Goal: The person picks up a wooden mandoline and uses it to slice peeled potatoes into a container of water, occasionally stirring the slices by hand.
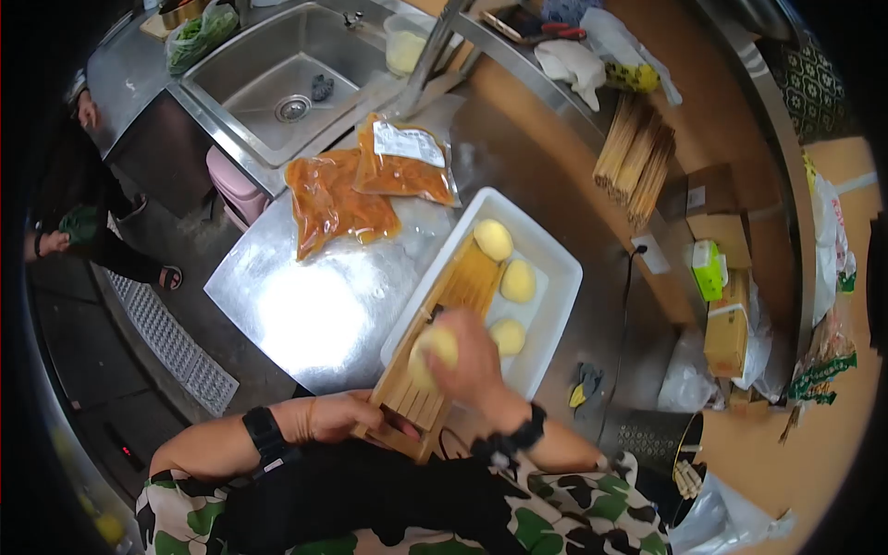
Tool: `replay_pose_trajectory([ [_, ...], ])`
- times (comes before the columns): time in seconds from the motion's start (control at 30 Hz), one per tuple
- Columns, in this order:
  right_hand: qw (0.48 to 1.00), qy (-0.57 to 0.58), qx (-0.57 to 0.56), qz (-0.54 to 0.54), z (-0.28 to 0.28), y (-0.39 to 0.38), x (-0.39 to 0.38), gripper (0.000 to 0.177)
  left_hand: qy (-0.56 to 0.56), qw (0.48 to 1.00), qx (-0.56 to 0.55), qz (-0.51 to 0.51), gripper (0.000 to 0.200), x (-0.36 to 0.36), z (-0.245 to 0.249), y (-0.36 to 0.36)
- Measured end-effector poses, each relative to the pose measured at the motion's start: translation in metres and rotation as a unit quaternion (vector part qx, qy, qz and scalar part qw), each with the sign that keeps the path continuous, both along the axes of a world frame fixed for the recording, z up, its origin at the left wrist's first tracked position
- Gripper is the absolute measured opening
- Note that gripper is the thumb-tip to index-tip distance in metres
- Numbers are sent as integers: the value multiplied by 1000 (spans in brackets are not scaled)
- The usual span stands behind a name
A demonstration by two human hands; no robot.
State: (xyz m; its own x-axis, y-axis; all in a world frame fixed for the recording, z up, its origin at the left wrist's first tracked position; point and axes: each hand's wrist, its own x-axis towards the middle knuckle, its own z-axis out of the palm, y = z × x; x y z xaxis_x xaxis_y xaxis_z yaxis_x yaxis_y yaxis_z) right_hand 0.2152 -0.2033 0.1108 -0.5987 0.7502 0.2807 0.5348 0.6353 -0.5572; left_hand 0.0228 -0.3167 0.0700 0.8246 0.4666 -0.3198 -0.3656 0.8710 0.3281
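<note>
One pale, peeled potato (442, 349) is grasped by the right hand (470, 363) against a slotted wooden board (413, 401), whose near end the left hand (344, 415) clasps. The board slants into a white tub (548, 319) with three more potatoes (518, 281); two sealed bags (338, 202) lie nearby on the steel counter (305, 310).

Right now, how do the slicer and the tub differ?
The slicer is brown; the tub is white. The slicer is a narrow, slotted board, while the tub is a wide, open box. The left hand holds the slicer; the tub holds potatoes. Both are longer than wide.
</note>
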Motion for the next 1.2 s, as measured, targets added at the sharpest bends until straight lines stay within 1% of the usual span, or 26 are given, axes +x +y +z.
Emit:
replay_pose_trajectory([
  [0.03, 991, -23, -80, -109, -21, 23, 4, 34, -5, 1000, -5, -1, 62, 2, -8, -3],
  [0.1, 971, -101, -17, -218, -46, 91, 17, 34, -6, 1000, -6, 2, 60, 3, -6, -6],
  [0.17, 973, -112, 3, -201, -54, 120, 30, 32, 6, 1000, 3, 0, 59, -1, 11, 2],
  [0.2, 974, -121, 17, -193, -52, 130, 32, 31, 9, 1000, 16, -2, 59, -3, 11, 3],
  [0.23, 977, -114, -7, -182, -46, 114, 28, 29, 8, 1000, 30, -2, 59, -1, 8, 3],
  [0.27, 987, -75, -11, -141, -37, 88, 24, 28, 4, 999, 42, 1, 59, 1, 3, 4],
  [0.3, 993, -81, -28, -77, -20, 60, 20, 28, -16, 999, 36, 10, 59, 2, -2, 4],
  [0.37, 995, -90, -32, -1, 12, 21, 8, 28, -11, 1000, 19, 10, 60, 2, -2, 4],
  [0.4, 995, -92, -35, 31, 18, 9, 6, 28, -6, 1000, 9, 3, 60, 1, -1, 2],
  [0.43, 992, -98, -30, -74, -10, 28, 12, 26, -6, 1000, 9, -4, 60, 2, -3, 1],
  [0.5, 975, -121, -9, -185, -41, 91, 24, 26, -3, 1000, 19, -7, 60, 1, -7, 0],
  [0.6, 966, -162, -1, -202, -44, 124, 24, 27, -21, 1000, -2, -1, 60, -1, -1, 2],
  [0.67, 984, -107, -18, -142, -33, 81, 18, 30, -22, 999, 31, 5, 60, -1, -2, 5],
  [0.7, 988, -137, -4, -75, -23, 55, 16, 32, -25, 999, 40, 6, 60, 1, -4, 4],
  [0.77, 990, -137, -17, -1, 6, 25, 7, 25, -31, 999, 23, -1, 61, 3, -10, 2],
  [0.8, 990, -132, -24, 32, 12, 17, 6, 22, -31, 999, 15, -9, 62, 3, -11, 1],
  [0.83, 991, -118, 27, -54, -20, 39, 14, 22, -32, 999, 7, -14, 62, 3, -11, 1],
  [0.9, 974, -160, 19, -162, -42, 93, 23, 23, -30, 999, -4, -16, 62, 2, -5, 2],
  [1.0, 977, -158, 48, -134, -39, 116, 25, 24, -25, 1000, -2, -17, 61, 0, 5, 6],
  [1.03, 980, -158, 18, -118, -29, 96, 23, 22, -24, 1000, 6, -16, 61, 0, 6, 8],
  [1.1, 988, -153, -23, -30, -1, 37, 16, 21, -28, 999, 13, -8, 61, 1, 2, 7],
  [1.2, 989, -137, -22, 58, 7, 14, 11, 29, -27, 999, -9, -17, 61, 3, -6, 2],
])
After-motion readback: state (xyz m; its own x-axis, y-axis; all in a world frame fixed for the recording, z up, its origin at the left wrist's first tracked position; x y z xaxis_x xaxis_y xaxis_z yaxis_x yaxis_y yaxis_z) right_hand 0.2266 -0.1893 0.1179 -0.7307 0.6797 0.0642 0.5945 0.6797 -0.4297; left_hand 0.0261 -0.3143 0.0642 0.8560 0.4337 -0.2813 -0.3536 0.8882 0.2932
